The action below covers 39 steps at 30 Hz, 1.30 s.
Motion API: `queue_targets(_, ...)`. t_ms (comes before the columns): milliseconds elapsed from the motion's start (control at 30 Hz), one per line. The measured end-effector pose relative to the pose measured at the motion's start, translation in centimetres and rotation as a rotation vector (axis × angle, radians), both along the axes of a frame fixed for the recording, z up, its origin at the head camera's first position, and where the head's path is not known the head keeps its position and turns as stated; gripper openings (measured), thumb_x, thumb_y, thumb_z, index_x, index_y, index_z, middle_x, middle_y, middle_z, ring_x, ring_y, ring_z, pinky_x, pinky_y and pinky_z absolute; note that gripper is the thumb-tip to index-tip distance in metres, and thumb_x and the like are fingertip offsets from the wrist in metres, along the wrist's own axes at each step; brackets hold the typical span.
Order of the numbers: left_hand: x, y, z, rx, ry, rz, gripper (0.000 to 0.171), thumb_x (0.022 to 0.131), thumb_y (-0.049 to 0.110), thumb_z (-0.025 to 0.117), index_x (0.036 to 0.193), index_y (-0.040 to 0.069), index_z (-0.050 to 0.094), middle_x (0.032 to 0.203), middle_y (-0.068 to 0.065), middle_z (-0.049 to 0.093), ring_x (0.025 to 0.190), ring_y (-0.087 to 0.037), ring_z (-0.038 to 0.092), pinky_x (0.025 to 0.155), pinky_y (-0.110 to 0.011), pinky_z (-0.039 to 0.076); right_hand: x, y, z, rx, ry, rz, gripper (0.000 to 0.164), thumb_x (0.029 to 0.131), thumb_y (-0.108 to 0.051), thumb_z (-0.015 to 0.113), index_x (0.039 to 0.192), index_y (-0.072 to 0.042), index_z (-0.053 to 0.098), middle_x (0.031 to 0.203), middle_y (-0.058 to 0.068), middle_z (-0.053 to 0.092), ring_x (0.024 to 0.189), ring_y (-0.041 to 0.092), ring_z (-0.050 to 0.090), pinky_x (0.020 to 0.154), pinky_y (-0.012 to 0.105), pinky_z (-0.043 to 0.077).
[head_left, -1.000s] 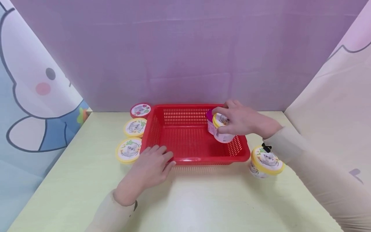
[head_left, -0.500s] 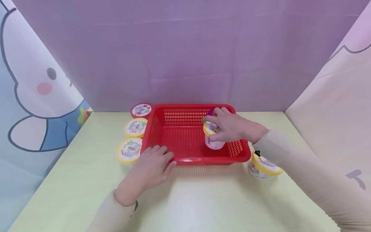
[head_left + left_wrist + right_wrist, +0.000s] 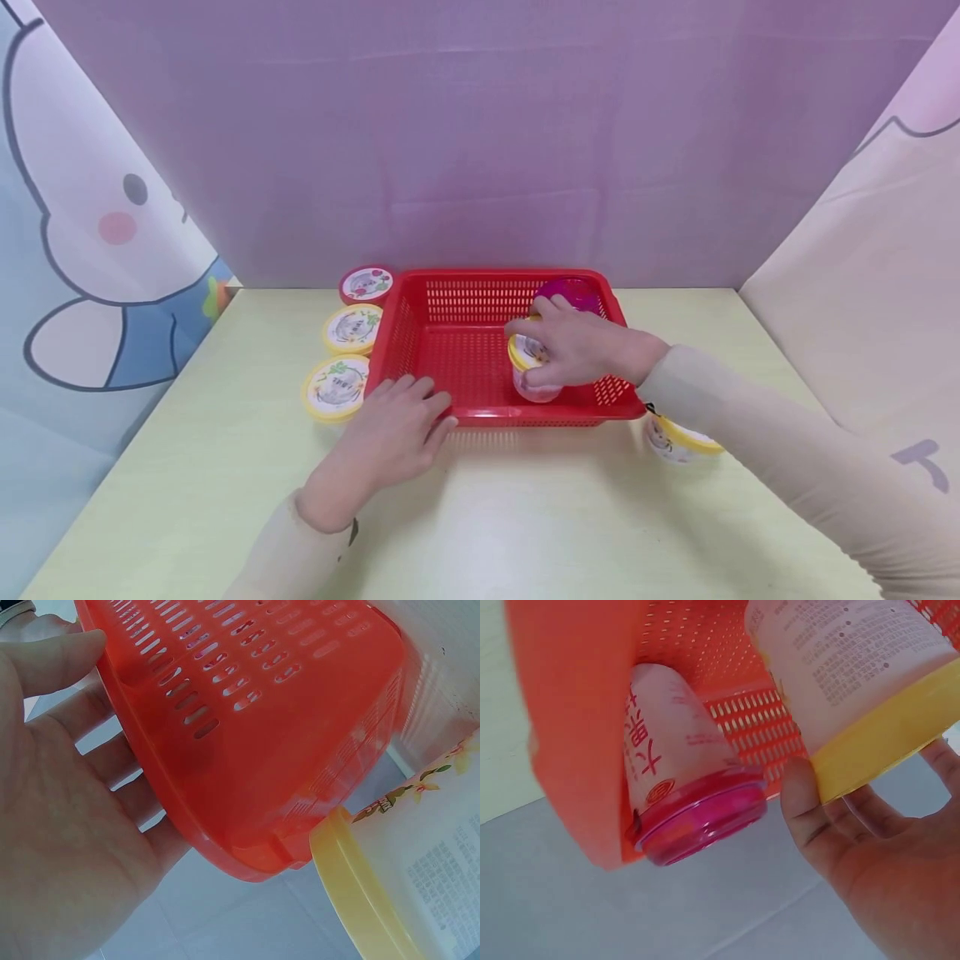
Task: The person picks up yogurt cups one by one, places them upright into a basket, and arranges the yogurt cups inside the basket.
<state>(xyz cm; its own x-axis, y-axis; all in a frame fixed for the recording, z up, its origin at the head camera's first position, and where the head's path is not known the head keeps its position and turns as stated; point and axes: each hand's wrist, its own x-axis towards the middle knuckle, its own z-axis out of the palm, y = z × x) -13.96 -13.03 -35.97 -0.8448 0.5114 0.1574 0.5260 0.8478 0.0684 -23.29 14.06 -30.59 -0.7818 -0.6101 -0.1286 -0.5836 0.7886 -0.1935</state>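
Observation:
My left hand (image 3: 390, 429) rests at the front left corner of a red plastic basket (image 3: 543, 413), its fingers hooked over the rim. In the left wrist view the thumb (image 3: 60, 661) lies against the rim's outside. Inside the basket, right of the middle, my right hand (image 3: 585, 343) grips a white tub with a yellow lid (image 3: 536, 388) by that lid. Thumb and fingers press the lid's edge in the right wrist view. A cup with a clear magenta lid (image 3: 576, 292) stands behind it in the back right corner, partly covered by the hand.
Along the basket's left side stand two yellow-lidded tubs (image 3: 337, 390) (image 3: 352, 327) and a red-lidded tub (image 3: 366, 285). Another yellow-lidded tub (image 3: 678, 442) stands outside the front right corner, partly behind the right sleeve. A purple cloth wall (image 3: 480, 142) rises behind the basket.
My right hand has carried the yellow-lidded tub left and toward me within the basket, uncovering more of the magenta lid. The left hand has stayed on the rim.

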Motion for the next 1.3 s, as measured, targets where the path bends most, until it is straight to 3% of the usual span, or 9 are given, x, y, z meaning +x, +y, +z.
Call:
queue_targets(233,0.1,0.0,0.1,-0.002,-0.002,0.004,0.041,0.087,0.042,0.078,0.118,0.017,0.072,0.104,-0.003,0.067,0.092,-0.019,0.060,0.086,-0.041,0.053,0.2,-1.1,-0.5,0.017,-0.008,0.061,0.078,0.077,-0.054,0.075,0.148,-0.033,0.049,0.134,0.003,0.045,0.116,0.019,0.044,0.081,0.038,0.055)
queue_targets(467,0.2,0.0,0.1,-0.009,-0.012,0.014,0.043,0.086,0.043,0.078,0.120,0.017,0.072,0.108,-0.003,0.068,0.095,-0.020,0.061,0.088,-0.042,0.053,0.1,-1.9,-0.8,0.028,-0.026,0.071,0.077,0.077,-0.053,0.076,0.147,-0.035,0.050,0.129,0.000,0.046,0.114,0.017,0.044,0.081,0.036,0.056)
queue_targets(700,0.2,0.0,0.1,-0.006,0.006,0.009,0.043,0.086,0.043,0.078,0.120,0.017,0.072,0.108,-0.004,0.068,0.096,-0.021,0.062,0.088,-0.043,0.054,-0.1,-2.5,-1.4,0.099,-0.002,0.142,0.074,0.081,-0.056,0.074,0.146,-0.032,0.050,0.122,0.001,0.049,0.110,0.016,0.047,0.085,0.035,0.052)
queue_targets(833,0.2,0.0,0.0,-0.007,0.014,0.007,0.043,0.086,0.043,0.079,0.119,0.017,0.072,0.107,-0.004,0.068,0.095,-0.021,0.062,0.088,-0.042,0.054,-0.1,-2.7,-1.5,0.113,-0.007,0.139,0.078,0.079,-0.058,0.076,0.148,-0.034,0.049,0.124,-0.001,0.050,0.112,0.015,0.047,0.089,0.037,0.053)
queue_targets(1033,0.2,0.0,-0.1,-0.004,0.009,0.008,0.044,0.085,0.043,0.079,0.119,0.016,0.072,0.105,-0.004,0.068,0.094,-0.021,0.062,0.087,-0.042,0.054,-0.1,-3.0,-1.8,0.137,-0.047,0.133,0.080,0.081,-0.056,0.075,0.151,-0.034,0.045,0.134,0.002,0.048,0.121,0.021,0.047,0.100,0.049,0.049)
queue_targets(1300,0.2,0.0,-0.1,-0.002,0.023,0.007,0.042,0.086,0.043,0.079,0.118,0.017,0.072,0.105,-0.004,0.068,0.094,-0.021,0.062,0.088,-0.042,0.054,-0.1,-3.5,-1.7,0.153,-0.070,0.123,0.080,0.082,-0.060,0.073,0.152,-0.036,0.043,0.136,0.002,0.047,0.123,0.022,0.046,0.094,0.043,0.054)
